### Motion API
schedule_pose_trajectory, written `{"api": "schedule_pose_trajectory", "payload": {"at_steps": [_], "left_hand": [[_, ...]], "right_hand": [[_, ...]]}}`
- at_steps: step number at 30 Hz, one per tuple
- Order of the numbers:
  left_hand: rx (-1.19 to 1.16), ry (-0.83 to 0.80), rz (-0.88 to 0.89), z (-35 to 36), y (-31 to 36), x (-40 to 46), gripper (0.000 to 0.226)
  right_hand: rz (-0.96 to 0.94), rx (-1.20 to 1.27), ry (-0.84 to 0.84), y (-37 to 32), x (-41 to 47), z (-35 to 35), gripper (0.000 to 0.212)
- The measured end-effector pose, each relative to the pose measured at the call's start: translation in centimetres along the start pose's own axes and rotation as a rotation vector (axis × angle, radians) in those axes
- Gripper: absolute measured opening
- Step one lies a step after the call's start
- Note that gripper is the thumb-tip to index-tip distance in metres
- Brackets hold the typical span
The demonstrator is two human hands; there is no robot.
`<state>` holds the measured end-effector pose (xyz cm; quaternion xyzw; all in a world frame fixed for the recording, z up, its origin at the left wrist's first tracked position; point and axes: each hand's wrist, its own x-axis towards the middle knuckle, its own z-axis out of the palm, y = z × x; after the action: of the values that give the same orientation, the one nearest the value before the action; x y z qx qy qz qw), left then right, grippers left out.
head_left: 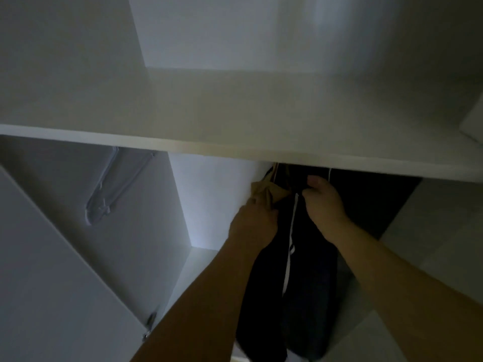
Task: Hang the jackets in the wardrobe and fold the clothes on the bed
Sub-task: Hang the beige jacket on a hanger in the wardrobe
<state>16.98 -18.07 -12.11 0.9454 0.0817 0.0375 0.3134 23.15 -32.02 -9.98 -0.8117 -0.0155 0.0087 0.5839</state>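
The wardrobe (183, 105) fills the view, seen from below its white shelf (235, 150), with a door (52, 257) swung open at the left and a pale empty hanger (104, 199) resting against the inner side wall. Under the shelf a dark jacket (308, 283) with a white zip line hangs down between the two forearms; its top is hidden behind the shelf edge, so the rail and the hook cannot be seen. Just left of the jacket's collar a tan garment (266, 192) is bunched.

The left hand (252, 226) is curled around the lower edge of the tan garment. The right hand (324, 199) is clenched on the dark fabric at the jacket's collar, thumb on top.

The hanging step appears to be nearly finished, with the jacket being settled on the rail. It would be done well if the hook were confirmed by feel to be fully seated before either grasp is released, since the rail is out of sight. The tan garment is best held aside so that the two do not tangle, and the collar should be squared so the jacket falls straight and the zip line stays vertical.
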Motion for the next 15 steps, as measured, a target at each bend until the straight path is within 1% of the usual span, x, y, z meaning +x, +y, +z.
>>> {"api": "schedule_pose_trajectory", "payload": {"at_steps": [2,4,6,8,10,12,14,15], "left_hand": [[0.071,0.043,0.136,-0.9,-0.9,-2.7,0.039],[0.166,0.066,0.256,-1.4,-1.9,-4.1,0.041],[0.210,0.095,0.342,-1.6,-2.9,-5.1,0.044],[0.192,0.106,0.446,-1.4,-3.2,-6.4,0.046],[0.181,0.055,0.568,-0.8,-3.1,-8.0,0.048],[0.249,-0.018,0.727,-0.1,-3.2,-9.9,0.050],[0.294,-0.073,0.869,0.5,-3.1,-12.1,0.051],[0.286,-0.100,0.910,0.5,-2.7,-13.4,0.051]], "right_hand": [[0.020,-0.080,0.036,0.8,-3.6,-1.4,0.047],[-0.003,-0.197,0.096,1.5,-7.0,-2.7,0.049],[0.000,-0.293,0.177,2.2,-10.6,-3.4,0.042],[0.009,-0.358,0.244,2.5,-14.1,-3.5,0.033],[0.044,-0.422,0.290,2.9,-17.7,-3.3,0.042],[0.087,-0.482,0.340,2.9,-21.8,-3.0,0.050],[0.145,-0.487,0.383,3.1,-26.8,-2.8,0.051],[0.180,-0.497,0.396,3.1,-29.6,-2.9,0.051]]}}
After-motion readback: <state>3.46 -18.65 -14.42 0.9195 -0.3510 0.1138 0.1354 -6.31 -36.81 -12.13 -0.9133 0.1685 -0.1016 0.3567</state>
